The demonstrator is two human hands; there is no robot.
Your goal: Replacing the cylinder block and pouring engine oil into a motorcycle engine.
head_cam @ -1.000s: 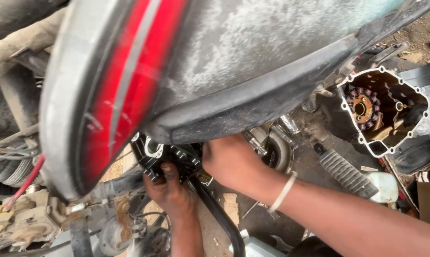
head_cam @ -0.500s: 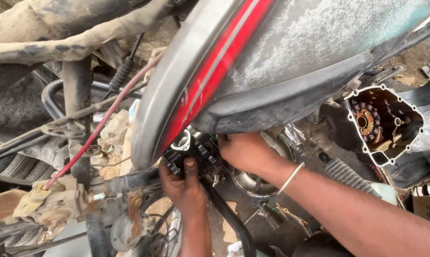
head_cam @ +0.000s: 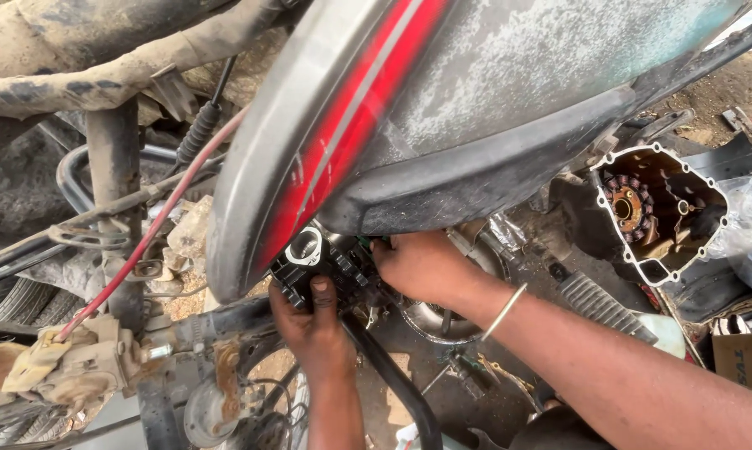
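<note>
Both hands are now closing in under the tank (head_cam: 492,92): left hand (head_cam: 313,321) and right hand (head_cam: 422,267) gripping the black engine part (head_cam: 322,262), which is showing more clearly than before.

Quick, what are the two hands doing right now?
Left hand: closed on the black engine cylinder, thumb pressed on its finned side.
Right hand: curled against the same cylinder under the fuel tank; fingers hidden, so its grip cannot be told.

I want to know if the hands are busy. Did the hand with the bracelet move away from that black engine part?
No. The right hand stays pressed on the black finned engine part under the red tank, as before. Only the camera view shifted.
</note>
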